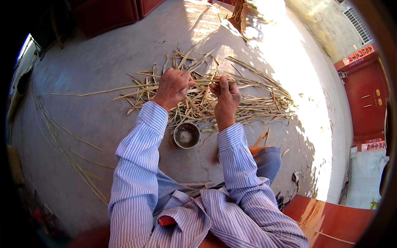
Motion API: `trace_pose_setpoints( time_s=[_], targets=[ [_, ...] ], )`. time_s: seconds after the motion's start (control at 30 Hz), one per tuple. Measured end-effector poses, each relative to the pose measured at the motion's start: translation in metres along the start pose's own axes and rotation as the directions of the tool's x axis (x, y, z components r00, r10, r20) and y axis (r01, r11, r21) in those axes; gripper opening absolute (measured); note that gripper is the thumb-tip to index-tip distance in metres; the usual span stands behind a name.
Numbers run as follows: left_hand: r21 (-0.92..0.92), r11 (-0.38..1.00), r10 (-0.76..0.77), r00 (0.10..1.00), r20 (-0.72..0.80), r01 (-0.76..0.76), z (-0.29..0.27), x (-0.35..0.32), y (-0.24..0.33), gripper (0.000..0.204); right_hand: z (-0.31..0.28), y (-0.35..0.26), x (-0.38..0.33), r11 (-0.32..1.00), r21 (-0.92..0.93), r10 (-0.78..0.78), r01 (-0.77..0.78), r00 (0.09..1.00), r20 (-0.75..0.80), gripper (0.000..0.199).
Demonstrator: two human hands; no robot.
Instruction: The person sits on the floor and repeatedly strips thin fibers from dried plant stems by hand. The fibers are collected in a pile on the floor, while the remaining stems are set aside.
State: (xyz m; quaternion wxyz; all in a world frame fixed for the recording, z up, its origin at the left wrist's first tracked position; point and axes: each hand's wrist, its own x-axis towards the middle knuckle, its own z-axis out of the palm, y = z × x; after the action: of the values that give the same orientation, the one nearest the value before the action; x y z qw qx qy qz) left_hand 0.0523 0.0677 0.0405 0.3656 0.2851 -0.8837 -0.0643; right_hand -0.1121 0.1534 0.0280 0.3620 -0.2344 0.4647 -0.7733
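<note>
Straw-yellow, dry-looking: one long, thin stalk [204, 81], held roughly level above the litter, its long tail running out to the person's left. Left hand [173, 87]: curled nearly into a fist, fingers closed round the stalk. Right hand [226, 99]: thumb and fingertips pinched on it near the right end, remaining fingers folded. A short span shows between the grips.

Step, as judged: working the stalk over by fingertip, probably peeling or cleaning it. Next move seems to call for a firm left grip while the right thumb finds a loose edge and draws along, with light pressure; so thin a piece may split or kink if bent sharply.

Directly beneath and to the right: a loose heap of dry strips [264, 103], stray ends crossing one another; low hands could snag there. Nearer the body, a small round bowl [176, 140] stands on the floor [124, 45]; contents not clear. Left: several thin stalks [82, 140] fanned out below the tail's far end, which could tangle with them.

Room: bare floor lies beyond the heap to the upper left. Trouser leg [266, 163] limits the near right; red panel [335, 221] farther off, lower right.
</note>
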Motion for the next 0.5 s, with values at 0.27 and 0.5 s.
trace_pose_setpoints(
  time_s=[0.27, 0.5],
  targets=[
    [0.006, 1.000, 0.030, 0.994, -0.109, -0.029, 0.008, 0.020, 0.012, 0.018, -0.003, -0.031, 0.020, 0.995, -0.051, 0.085, -0.086, 0.996, -0.014, 0.025],
    [-0.312, 0.934, -0.179, 0.984, 0.013, 0.174, -0.003, 0.046, 0.029, 0.026, -0.021, -0.060, 0.039, 0.995, -0.096, 0.001, 0.016, 0.986, 0.167, 0.024]
  ],
)
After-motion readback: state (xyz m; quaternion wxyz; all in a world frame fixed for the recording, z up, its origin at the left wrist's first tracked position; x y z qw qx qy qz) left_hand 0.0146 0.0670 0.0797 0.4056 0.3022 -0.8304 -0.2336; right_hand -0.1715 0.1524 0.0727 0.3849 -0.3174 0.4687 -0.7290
